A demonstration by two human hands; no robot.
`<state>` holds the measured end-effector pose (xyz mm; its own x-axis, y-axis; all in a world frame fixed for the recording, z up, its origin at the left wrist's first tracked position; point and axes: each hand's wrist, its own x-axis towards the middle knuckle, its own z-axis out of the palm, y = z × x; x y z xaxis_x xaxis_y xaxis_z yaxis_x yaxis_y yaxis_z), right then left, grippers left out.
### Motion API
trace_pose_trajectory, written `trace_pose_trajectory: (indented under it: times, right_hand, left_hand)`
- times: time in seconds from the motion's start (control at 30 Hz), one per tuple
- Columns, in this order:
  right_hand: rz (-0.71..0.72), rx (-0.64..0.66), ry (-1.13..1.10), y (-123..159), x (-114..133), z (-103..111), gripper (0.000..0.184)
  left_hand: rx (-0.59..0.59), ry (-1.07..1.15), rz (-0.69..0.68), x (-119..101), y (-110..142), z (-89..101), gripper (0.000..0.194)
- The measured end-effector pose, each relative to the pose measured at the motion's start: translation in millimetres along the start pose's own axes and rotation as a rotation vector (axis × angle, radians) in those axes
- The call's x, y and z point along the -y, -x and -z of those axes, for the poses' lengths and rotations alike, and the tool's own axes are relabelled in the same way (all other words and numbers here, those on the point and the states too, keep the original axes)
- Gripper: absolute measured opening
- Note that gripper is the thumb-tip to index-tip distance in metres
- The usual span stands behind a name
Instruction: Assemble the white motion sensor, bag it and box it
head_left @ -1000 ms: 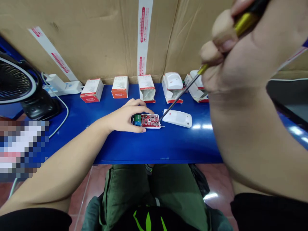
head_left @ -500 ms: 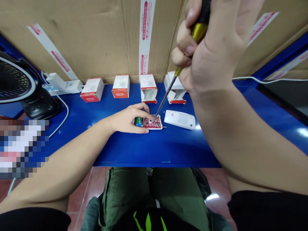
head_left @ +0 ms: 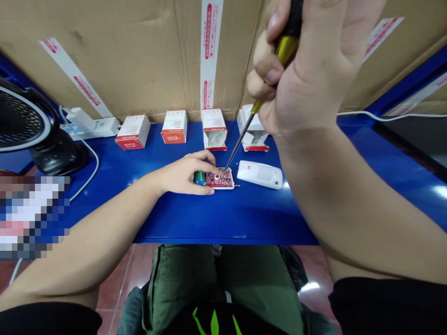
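My left hand (head_left: pixel 188 174) grips a small detector base (head_left: pixel 228 186) by its sides, thumb and fingers on its edges, and keeps it flat on the blue table. A red circuit board (head_left: pixel 211 179) lies in the white base, with a green and blue battery (head_left: pixel 199 177) at its left end, partly under the hand. Raised high, my right hand (head_left: pixel 296 70) is wrapped round the black and yellow handle of a screwdriver (head_left: pixel 240 137). The shaft slants down to the left and its tip meets the board. To the right lies the white detector cover (head_left: pixel 260 175).
Several white and red boxes (head_left: pixel 174 126) stand along the cardboard wall (head_left: pixel 146 56), two with open fronts. A black fan (head_left: pixel 59 153) and a power strip (head_left: pixel 99 128) with a white cable are at the left. The blue table's (head_left: pixel 223 223) front edge is before my lap.
The view has shifted very slightly. Both hands, the screwdriver and the detector base hold almost the same positions; the screwdriver tip is still on the board.
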<state>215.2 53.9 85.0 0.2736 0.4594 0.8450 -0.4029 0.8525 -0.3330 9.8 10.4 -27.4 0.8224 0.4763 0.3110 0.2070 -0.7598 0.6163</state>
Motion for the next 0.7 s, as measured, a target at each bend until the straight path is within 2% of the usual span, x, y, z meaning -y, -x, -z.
trace_pose_trajectory:
  times: [0.07, 0.13, 0.23, 0.27, 0.37, 0.47, 0.6, 0.7]
  right_hand:
    - [-0.064, 0.064, 0.051, 0.2, 3.9, 4.9, 0.029]
    - [-0.073, 0.099, 0.098, 1.5, 8.4, 5.2, 0.031]
    - [0.057, 0.100, 0.136, 5.1, 13.8, -0.3, 0.009]
    - [0.074, 0.105, 0.132, 6.6, 16.1, -2.5, 0.008]
    - [-0.059, 0.155, 0.119, 9.8, 25.3, -6.0, 0.010]
    - [-0.145, 0.182, 0.146, 8.0, 31.3, -1.8, 0.003]
    - [-0.174, 0.275, 0.172, 2.6, 36.3, 6.9, 0.015]
    - [-0.241, 0.286, 0.131, 2.5, 41.3, 8.1, 0.021]
  left_hand:
    - [0.002, 0.004, 0.011, -0.7, -0.3, 0.6, 0.046]
    - [0.007, 0.003, 0.015, -1.0, -0.1, 1.2, 0.046]
    - [0.009, -0.002, 0.009, -0.5, 0.7, 1.7, 0.046]
    - [0.009, -0.004, 0.010, -0.2, 0.9, 1.8, 0.046]
    - [0.010, -0.007, 0.025, 0.4, 1.2, 2.0, 0.045]
    - [0.011, -0.001, 0.033, 0.4, 1.3, 1.8, 0.044]
    - [0.012, 0.003, 0.045, 0.2, 1.7, 1.6, 0.044]
    - [0.012, 0.001, 0.046, 0.0, 1.9, 2.2, 0.045]
